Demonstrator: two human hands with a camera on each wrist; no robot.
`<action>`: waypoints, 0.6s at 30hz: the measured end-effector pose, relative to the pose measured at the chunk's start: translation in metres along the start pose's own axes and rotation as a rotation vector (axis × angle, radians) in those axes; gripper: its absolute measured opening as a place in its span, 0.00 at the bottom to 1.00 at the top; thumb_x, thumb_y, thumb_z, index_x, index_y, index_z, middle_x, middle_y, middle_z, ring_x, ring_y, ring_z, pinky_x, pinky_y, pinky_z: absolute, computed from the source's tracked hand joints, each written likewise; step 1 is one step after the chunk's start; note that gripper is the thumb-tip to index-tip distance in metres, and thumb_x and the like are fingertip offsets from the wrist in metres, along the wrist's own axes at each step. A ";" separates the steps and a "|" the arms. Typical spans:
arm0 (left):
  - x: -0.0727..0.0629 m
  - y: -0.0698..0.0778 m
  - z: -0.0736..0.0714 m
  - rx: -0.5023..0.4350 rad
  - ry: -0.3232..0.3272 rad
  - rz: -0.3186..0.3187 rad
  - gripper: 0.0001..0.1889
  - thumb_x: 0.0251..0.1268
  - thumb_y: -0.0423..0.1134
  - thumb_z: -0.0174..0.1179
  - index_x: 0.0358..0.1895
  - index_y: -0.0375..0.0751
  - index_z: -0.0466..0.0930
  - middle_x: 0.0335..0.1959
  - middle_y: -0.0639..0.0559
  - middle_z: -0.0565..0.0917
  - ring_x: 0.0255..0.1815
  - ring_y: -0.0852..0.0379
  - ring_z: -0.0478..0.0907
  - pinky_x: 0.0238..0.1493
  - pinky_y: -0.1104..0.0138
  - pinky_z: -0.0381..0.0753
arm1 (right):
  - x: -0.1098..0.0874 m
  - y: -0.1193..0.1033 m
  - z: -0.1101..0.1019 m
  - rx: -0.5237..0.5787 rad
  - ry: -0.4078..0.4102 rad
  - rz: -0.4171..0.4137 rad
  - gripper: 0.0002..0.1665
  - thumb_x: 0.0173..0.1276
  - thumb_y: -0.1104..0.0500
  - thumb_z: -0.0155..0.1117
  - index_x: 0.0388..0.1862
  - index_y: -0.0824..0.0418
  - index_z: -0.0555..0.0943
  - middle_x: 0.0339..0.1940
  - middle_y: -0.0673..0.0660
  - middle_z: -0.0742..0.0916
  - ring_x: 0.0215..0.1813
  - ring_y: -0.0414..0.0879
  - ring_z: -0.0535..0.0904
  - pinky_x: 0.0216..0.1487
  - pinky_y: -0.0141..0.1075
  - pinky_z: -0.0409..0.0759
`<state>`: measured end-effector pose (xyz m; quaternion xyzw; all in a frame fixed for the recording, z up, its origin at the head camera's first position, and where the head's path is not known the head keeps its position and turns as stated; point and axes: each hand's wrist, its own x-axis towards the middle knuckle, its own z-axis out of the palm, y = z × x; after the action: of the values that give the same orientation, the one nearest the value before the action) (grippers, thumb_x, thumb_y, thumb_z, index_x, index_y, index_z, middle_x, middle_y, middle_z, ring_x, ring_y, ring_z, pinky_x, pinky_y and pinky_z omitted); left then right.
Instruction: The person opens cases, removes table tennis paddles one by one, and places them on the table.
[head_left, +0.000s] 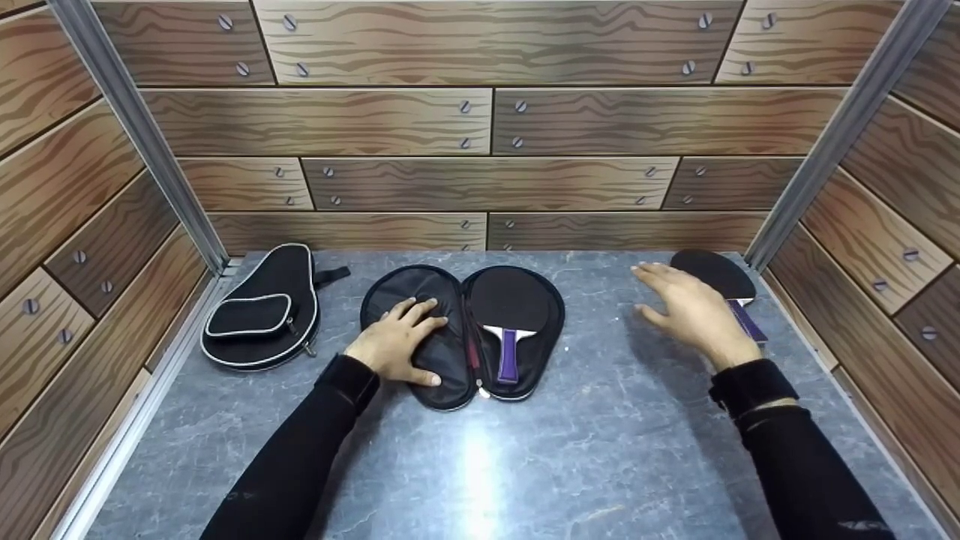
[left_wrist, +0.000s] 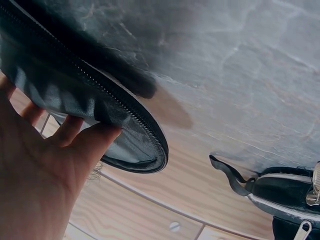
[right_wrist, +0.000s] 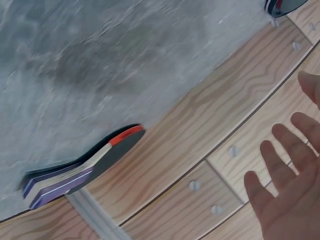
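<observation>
A black zip case [head_left: 442, 375] lies unfolded on the table, its two halves side by side. In its right half sits a table tennis paddle [head_left: 514, 296] with a black face and a purple handle. My left hand [head_left: 394, 341] rests with spread fingers on the lining of the left half; the left wrist view shows the fingertips against it near the zipped edge [left_wrist: 117, 97]. Over the table to the right, my right hand [head_left: 686, 311] holds nothing, its fingers extended. Partly behind it lies a second paddle [head_left: 712, 274], its purple handle [right_wrist: 65, 185] showing in the right wrist view.
A closed black paddle case [head_left: 262, 300] with white piping, a small front pocket and a strap [head_left: 332, 276] lies at the back left. Wood-patterned walls [head_left: 487, 180] enclose the grey table [head_left: 600, 465] at the back and both sides, with metal posts [head_left: 840, 127] in the corners.
</observation>
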<state>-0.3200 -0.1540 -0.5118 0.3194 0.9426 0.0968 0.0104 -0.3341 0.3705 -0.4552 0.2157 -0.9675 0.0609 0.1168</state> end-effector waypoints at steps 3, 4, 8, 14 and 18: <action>-0.001 0.000 0.000 0.002 -0.004 -0.004 0.56 0.64 0.67 0.84 0.89 0.44 0.73 0.95 0.34 0.64 0.94 0.20 0.62 0.88 0.24 0.72 | 0.004 -0.011 0.002 -0.010 0.025 -0.035 0.42 0.81 0.52 0.78 0.88 0.64 0.78 0.86 0.69 0.83 0.85 0.73 0.80 0.86 0.71 0.78; -0.001 0.000 0.001 0.003 -0.006 -0.005 0.56 0.64 0.67 0.84 0.90 0.45 0.73 0.95 0.34 0.64 0.94 0.20 0.62 0.88 0.25 0.72 | 0.004 -0.015 0.003 -0.011 0.036 -0.047 0.42 0.81 0.52 0.79 0.87 0.64 0.79 0.85 0.69 0.84 0.85 0.73 0.81 0.85 0.71 0.79; -0.002 0.001 0.001 0.008 -0.011 -0.009 0.56 0.65 0.67 0.84 0.90 0.45 0.72 0.96 0.34 0.64 0.95 0.21 0.61 0.89 0.25 0.72 | 0.007 -0.028 0.005 -0.011 0.062 -0.095 0.41 0.79 0.53 0.80 0.87 0.61 0.80 0.85 0.67 0.85 0.83 0.71 0.84 0.81 0.70 0.84; -0.003 0.003 0.002 -0.001 0.003 -0.002 0.55 0.64 0.67 0.84 0.89 0.45 0.73 0.95 0.34 0.65 0.94 0.21 0.62 0.89 0.25 0.72 | 0.011 -0.044 0.011 -0.021 0.071 -0.164 0.43 0.78 0.55 0.83 0.87 0.62 0.80 0.84 0.66 0.86 0.82 0.70 0.85 0.81 0.67 0.85; -0.004 0.003 0.002 -0.007 0.009 0.001 0.55 0.64 0.66 0.84 0.89 0.44 0.73 0.95 0.33 0.65 0.94 0.20 0.62 0.89 0.25 0.72 | 0.015 -0.054 0.014 -0.022 0.069 -0.199 0.43 0.76 0.55 0.84 0.86 0.63 0.80 0.83 0.67 0.86 0.82 0.69 0.86 0.81 0.67 0.85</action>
<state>-0.3150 -0.1539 -0.5136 0.3194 0.9422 0.1012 0.0073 -0.3270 0.3131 -0.4615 0.3072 -0.9373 0.0459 0.1578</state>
